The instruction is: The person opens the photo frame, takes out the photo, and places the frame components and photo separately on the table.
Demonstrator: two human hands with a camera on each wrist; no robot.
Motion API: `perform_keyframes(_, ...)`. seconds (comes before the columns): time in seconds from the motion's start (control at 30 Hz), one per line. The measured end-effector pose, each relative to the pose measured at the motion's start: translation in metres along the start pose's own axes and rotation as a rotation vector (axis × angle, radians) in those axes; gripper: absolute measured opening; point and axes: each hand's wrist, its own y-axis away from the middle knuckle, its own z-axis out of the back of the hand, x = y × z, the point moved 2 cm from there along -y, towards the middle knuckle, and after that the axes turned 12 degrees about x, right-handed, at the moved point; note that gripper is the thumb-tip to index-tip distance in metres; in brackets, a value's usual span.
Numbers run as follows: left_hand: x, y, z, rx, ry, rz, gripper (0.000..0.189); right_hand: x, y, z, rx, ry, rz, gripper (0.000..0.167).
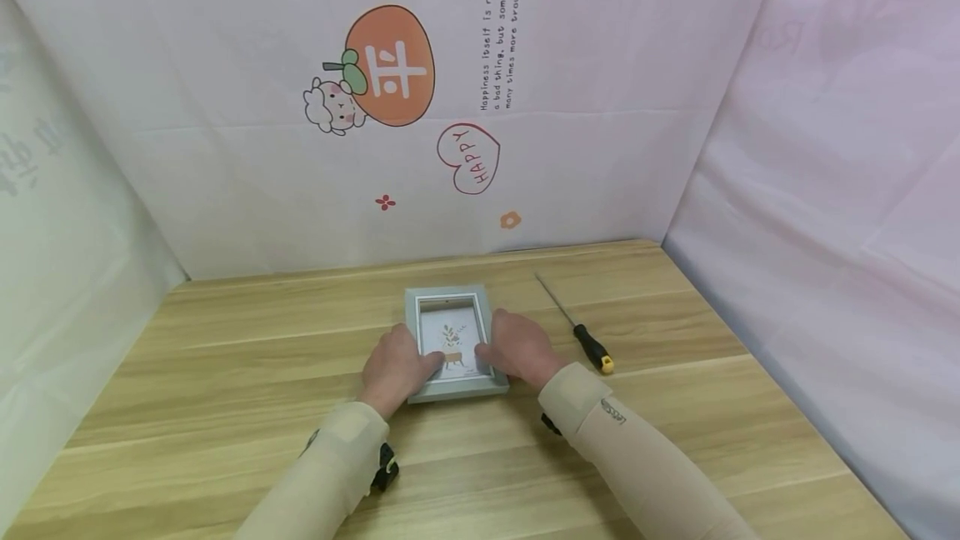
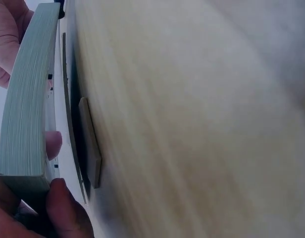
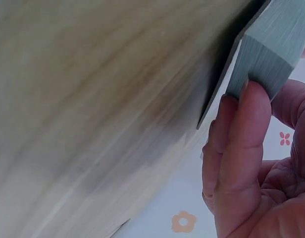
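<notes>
A grey picture frame [image 1: 486, 382] with a white inner edge faces up near the middle of the table. Inside it shows a print [image 1: 450, 338] of an animal with leaves and flowers above. My left hand [image 1: 396, 367] grips the left side, thumb over the front and fingers curling to the underside. At the right side my right hand [image 1: 522, 346] holds the frame the same way. Close beneath the frame, the left wrist view shows a thin backing board [image 2: 68, 106] with a stand leg [image 2: 90, 144] under it. Small dark tabs [image 2: 50, 77] line the frame's underside.
To the right of the frame lies a screwdriver [image 1: 592, 348] with a black and yellow handle, its shaft pointing to the back. The wood-grain table [image 1: 262, 357] meets a printed white cloth [image 1: 247, 148] behind, with white cloth walls [image 1: 825, 215] at both sides.
</notes>
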Motion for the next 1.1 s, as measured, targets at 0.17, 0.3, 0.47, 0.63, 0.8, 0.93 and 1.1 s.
perform_keyframes(0.17,0.001,0.001,0.003,-0.02,-0.013,-0.01,0.047,0.002,0.003,0.002,-0.023,0.002,0.018,0.051)
perform_keyframes(0.3,-0.001,0.005,0.007,-0.046,-0.034,-0.02,0.047,0.005,0.007,0.004,-0.047,0.016,0.028,0.049)
perform_keyframes(0.47,-0.002,0.009,0.011,-0.089,-0.091,-0.038,0.054,0.009,0.011,0.006,-0.084,0.02,0.048,0.04)
perform_keyframes(0.63,-0.002,0.013,0.014,-0.117,-0.14,-0.034,0.063,0.013,0.015,0.007,-0.114,0.034,0.05,0.038)
perform_keyframes(0.8,-0.002,0.017,0.016,-0.138,-0.162,-0.043,0.062,0.017,0.021,0.009,-0.165,0.051,0.075,0.033)
perform_keyframes(0.93,-0.002,0.019,0.019,-0.141,-0.179,-0.047,0.062,0.019,0.026,0.009,-0.193,0.052,0.103,0.031)
perform_keyframes(1.1,-0.001,0.023,0.021,-0.149,-0.211,-0.048,0.07,0.023,0.03,0.01,-0.207,0.059,0.119,0.033)
